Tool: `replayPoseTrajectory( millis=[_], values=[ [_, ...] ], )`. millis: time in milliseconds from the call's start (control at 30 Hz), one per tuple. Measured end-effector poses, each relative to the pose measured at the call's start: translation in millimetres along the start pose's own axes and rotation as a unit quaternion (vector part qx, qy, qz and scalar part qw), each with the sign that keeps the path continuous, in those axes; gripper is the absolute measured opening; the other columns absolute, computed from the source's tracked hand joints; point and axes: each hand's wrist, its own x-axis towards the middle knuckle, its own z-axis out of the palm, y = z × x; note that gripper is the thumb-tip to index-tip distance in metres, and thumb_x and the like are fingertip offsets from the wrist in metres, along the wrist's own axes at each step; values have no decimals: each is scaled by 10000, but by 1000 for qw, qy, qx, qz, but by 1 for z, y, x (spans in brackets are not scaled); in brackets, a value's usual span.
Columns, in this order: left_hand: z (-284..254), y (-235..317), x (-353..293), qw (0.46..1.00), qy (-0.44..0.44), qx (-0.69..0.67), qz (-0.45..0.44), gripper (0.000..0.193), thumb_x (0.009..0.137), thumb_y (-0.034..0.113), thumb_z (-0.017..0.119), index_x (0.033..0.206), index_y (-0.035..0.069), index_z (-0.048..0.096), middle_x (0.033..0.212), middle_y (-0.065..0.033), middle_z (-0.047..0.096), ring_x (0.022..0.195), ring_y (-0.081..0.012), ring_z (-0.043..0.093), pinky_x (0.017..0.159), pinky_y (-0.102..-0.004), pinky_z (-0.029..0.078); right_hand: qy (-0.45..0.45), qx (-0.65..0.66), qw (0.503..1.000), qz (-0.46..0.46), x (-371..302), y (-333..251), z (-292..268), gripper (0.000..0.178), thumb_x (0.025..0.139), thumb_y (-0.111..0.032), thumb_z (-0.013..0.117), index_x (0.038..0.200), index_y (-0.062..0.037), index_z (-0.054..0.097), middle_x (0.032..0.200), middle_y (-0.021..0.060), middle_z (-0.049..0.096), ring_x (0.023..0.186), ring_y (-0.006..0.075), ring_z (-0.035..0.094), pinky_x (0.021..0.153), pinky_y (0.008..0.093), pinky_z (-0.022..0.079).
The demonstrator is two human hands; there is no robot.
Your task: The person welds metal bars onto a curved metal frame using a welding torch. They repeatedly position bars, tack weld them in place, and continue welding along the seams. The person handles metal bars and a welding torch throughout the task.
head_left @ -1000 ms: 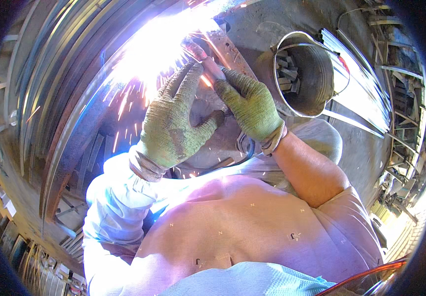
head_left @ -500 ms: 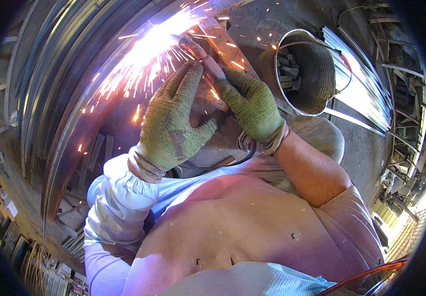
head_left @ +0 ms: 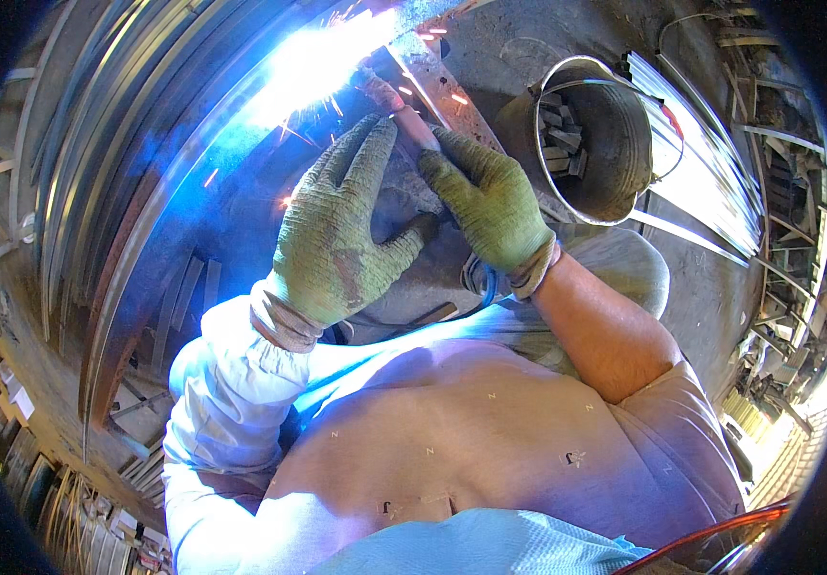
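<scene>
Green knit gloves on both hands, upper centre of frame. Left hand (head_left: 341, 240) spread flat, fingers fanned, palm pressed on the grey shield (head_left: 404, 240) beneath; grasping nothing, only bracing. Right hand (head_left: 495, 206) curled around the rear of the pinkish holder (head_left: 404, 110), fingers closed on it, thumb side turned toward the left hand. Holder angled up and left, tip lost in the white-blue arc (head_left: 322, 62) at top centre, sparks scattering to the right across the rusty plate (head_left: 437, 81).

Judged rigid and fairly light: a hard insulated grip with a thin metal rod ahead, stiff enough to steer by the back end alone. Hot near the tip, so best gripped well back on the sleeve, where the right hand sits now, never near the glowing end. Probably not slippery under coarse knit gloves. Rod itself likely brittle in its coating; no bending or knocking. Steadying from the left hand looks useful, since a small wobble at the grip grows at the tip.

Bucket (head_left: 595, 139) of short metal pieces at upper right, just beside the right hand, a sheaf of bright strips (head_left: 701, 163) beyond it. Long curved steel bars (head_left: 97, 172) down the left side. Red cable (head_left: 710, 537) at lower right corner.
</scene>
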Motion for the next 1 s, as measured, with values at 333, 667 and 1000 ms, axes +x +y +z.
replayPoseTrajectory(
  millis=[333, 667, 1000],
  values=[
    [-15, -5, 8, 995, 45, 50, 74, 753, 819, 179, 905, 1498, -2, 633, 1451, -276, 671, 1315, -490, 658, 1132, -532, 542, -22, 90, 990, 105, -7, -32, -15, 442, 1131, -234, 698, 1499, 11, 689, 1182, 104, 810, 1021, 150, 714, 903, 356, 601],
    [-84, -130, -19, 925, 148, 319, -144, 566, 927, 412, 865, 1339, 36, 766, 1386, -247, 731, 1207, -491, 725, 1046, -531, 590, 61, 158, 985, -37, 25, -80, -73, 589, 1109, -450, 734, 1495, -6, 702, 1104, 39, 772, 883, 124, 695, 754, 299, 569],
    [-78, -143, -38, 932, 101, 296, -184, 486, 840, 132, 751, 1297, -26, 707, 1274, -317, 741, 1178, -543, 700, 1007, -557, 581, 64, 194, 978, -45, 62, -82, -58, 578, 1096, -412, 755, 1527, -34, 683, 1134, 103, 794, 867, 189, 764, 772, 341, 615]
  ],
)
